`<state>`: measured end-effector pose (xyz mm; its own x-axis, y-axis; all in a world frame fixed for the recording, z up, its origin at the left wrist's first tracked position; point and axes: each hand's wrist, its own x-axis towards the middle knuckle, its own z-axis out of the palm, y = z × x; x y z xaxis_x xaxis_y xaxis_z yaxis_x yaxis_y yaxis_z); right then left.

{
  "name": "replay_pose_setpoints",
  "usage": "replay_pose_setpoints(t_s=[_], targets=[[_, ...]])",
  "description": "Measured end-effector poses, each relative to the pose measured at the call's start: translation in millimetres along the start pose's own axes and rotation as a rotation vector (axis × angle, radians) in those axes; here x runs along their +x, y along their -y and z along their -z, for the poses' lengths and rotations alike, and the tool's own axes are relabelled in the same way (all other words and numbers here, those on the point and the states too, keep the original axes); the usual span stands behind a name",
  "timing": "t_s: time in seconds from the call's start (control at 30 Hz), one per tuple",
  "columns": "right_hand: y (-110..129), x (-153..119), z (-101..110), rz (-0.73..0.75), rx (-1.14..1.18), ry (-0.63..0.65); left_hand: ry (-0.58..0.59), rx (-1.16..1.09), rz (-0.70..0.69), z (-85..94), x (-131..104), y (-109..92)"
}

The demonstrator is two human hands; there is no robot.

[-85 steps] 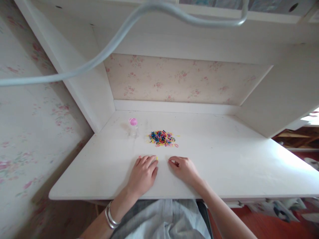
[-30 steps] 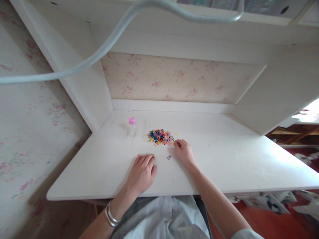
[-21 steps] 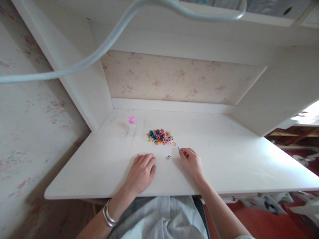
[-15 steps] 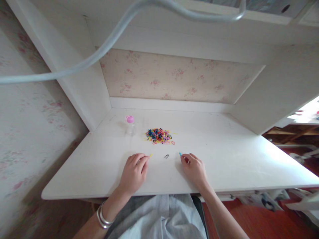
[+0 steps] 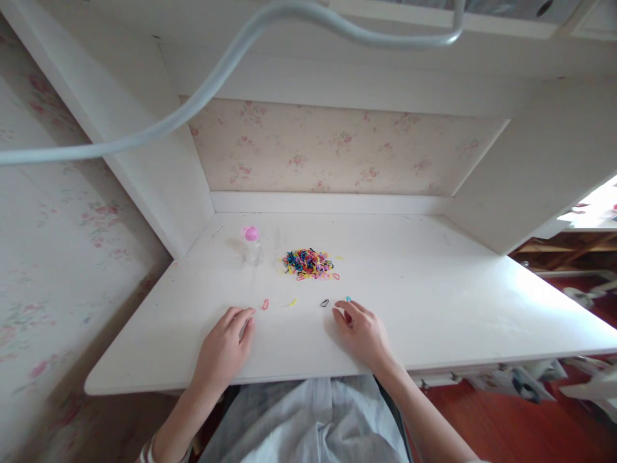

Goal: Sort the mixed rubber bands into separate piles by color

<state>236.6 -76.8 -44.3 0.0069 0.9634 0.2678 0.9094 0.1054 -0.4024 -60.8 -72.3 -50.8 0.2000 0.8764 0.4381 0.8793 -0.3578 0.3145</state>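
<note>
The pile of small coloured bands (image 5: pixel 307 262) lies on the white tabletop (image 5: pixel 434 308), beyond both hands; nearer the person, a red band (image 5: pixel 265 304), a yellow band (image 5: pixel 292 302), a black band (image 5: pixel 324 303) and a blue band (image 5: pixel 348 299) lie apart in a rough row, left to right. The left hand (image 5: pixel 224 344) is just beside the red band, its fingers loosely curled and grasping nothing visible; the right hand (image 5: pixel 364 334) is bent close to the black and blue bands, the blue just past its index finger; whether it touches the blue band or has anything between its fingers, I cannot tell. Such light loops probably call for a soft fingertip pinch and a full release before the hand lifts, since one could cling to skin; low, slow wrists would leave their neighbours undisturbed. Farther back, left of the pile, stands a clear container with a pink top (image 5: pixel 250 233).
</note>
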Motion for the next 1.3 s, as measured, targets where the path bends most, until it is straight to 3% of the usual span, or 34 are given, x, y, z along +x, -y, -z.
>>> replay_pose_setpoints(t_s=[0.2,0.4,0.63,0.93,1.3], targets=[[31,5,-6,0.072,-0.181,0.057,0.037,0.197,-0.122,-1.5,4,-15],[26,6,-7,0.127,-0.217,0.068,0.067,0.204,-0.231,-6.8,7,-40],[25,3,-8,0.182,-0.182,0.044,0.099,0.225,-0.17,-16.2,19,-74],[25,2,-8,0.176,-0.151,0.03,0.162,0.197,-0.17,-14.4,25,-81],[25,2,-5,0.134,-0.157,0.064,0.083,0.154,-0.191,-20.2,24,-79]])
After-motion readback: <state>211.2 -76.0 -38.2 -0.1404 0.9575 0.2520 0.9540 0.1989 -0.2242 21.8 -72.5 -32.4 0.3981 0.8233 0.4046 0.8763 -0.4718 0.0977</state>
